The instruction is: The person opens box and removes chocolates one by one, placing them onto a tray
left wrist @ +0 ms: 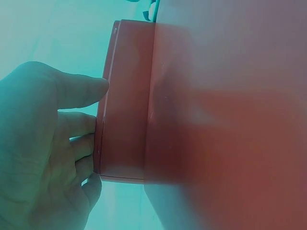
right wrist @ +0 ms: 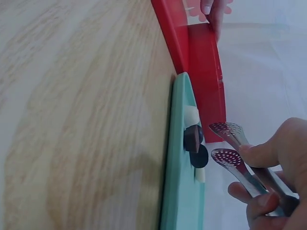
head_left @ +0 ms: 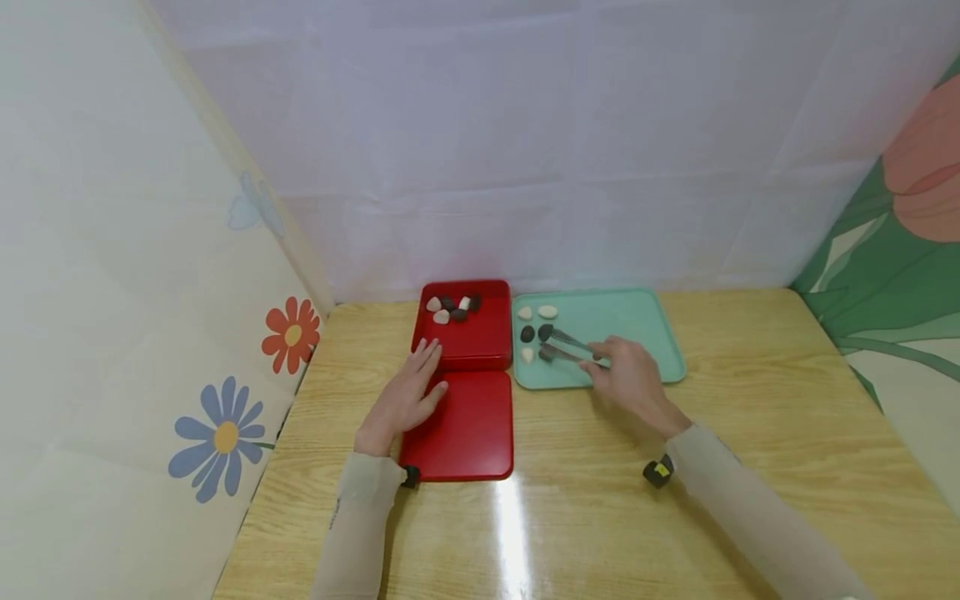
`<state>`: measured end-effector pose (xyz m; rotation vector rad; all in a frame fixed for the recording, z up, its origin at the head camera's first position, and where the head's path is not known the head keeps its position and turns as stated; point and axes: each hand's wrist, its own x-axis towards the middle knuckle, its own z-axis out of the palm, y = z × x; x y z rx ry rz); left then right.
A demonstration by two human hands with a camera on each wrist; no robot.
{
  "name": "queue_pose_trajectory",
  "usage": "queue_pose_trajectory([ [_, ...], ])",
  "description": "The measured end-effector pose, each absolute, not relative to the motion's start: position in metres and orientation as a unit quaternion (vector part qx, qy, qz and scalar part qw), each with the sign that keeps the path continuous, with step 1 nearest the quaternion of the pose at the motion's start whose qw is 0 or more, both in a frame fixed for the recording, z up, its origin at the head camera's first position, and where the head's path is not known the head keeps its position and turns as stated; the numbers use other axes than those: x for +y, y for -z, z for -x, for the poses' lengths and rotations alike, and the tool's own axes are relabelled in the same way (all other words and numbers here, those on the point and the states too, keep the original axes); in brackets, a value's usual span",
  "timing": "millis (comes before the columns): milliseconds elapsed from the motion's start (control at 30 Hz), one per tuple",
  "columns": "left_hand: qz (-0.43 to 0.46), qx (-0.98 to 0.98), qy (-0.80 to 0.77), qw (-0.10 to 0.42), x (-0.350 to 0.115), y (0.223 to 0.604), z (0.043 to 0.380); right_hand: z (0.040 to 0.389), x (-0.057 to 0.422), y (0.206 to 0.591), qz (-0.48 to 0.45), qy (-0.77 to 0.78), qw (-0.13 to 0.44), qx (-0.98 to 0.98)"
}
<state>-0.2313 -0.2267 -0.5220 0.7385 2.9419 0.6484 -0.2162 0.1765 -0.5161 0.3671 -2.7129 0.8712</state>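
My right hand (head_left: 630,375) holds metal tongs (head_left: 572,340) with perforated ends. The tongs' ends are spread, with nothing gripped between them in the right wrist view. They are close to a dark stone (head_left: 546,332) on the mint-green tray (head_left: 618,329). Another dark stone (head_left: 528,333) and a few white stones (head_left: 547,312) lie at the tray's left end. My left hand (head_left: 405,396) is at the near-left corner of a red box (head_left: 483,337), fingers extended; in the left wrist view its thumb touches the rim. Inside the box are several white stones (head_left: 441,317) and dark stones (head_left: 458,315).
A flat red lid or panel (head_left: 472,433) lies directly in front of the box, partly under my left hand. The tray stands against the box's right side on a wooden table (head_left: 585,500). A pale cloth (head_left: 525,150) hangs behind, with printed flower sheets at both sides.
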Motion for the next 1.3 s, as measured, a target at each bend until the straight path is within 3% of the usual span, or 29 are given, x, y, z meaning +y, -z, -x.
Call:
queue_pose_trajectory([
  [1300, -0.237, 0.949, -0.206, 0.017, -0.227, 0.524, 0.23, 0.258, 0.109, 0.474, -0.149, -0.315, 0.127, -0.929],
])
